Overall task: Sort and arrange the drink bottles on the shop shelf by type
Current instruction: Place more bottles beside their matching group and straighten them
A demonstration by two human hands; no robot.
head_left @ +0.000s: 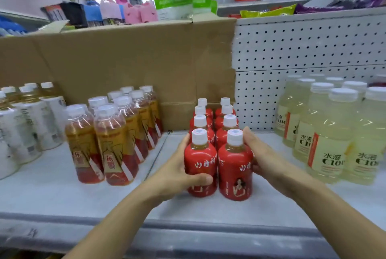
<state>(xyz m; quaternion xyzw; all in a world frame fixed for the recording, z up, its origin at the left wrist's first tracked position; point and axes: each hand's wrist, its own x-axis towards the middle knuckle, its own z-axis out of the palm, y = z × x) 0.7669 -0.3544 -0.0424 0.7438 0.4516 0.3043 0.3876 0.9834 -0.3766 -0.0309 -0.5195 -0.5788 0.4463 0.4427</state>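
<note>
Several small red bottles with white caps stand in two rows on the white shelf (52,192). My left hand (177,173) grips the front left red bottle (201,156), thumb across its label. My right hand (263,158) holds the front right red bottle (235,167) from its right side, fingers curled round it. Both bottles stand upright on the shelf, touching each other. The rest of the red bottles (213,116) line up behind them.
Amber drink bottles (117,133) with gold-red labels stand to the left, white-labelled bottles (27,118) further left. Pale yellow C100 bottles (330,133) fill the right. A cardboard box (125,60) and a pegboard back panel (302,50) rise behind. The shelf's front edge (188,231) runs below my arms.
</note>
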